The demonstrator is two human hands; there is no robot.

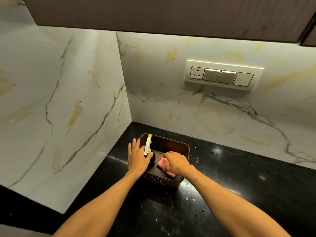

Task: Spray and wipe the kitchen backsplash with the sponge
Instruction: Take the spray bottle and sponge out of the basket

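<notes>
Marble backsplash [171,100] rises behind the black surface [239,185], where a brown basket [172,144] sits in the corner. Left hand [137,158] — fingers spread flat — rests against the spray bottle [147,146]. Right hand [176,163] curls onto the pink sponge [162,163] beneath it — grip unclear.
</notes>
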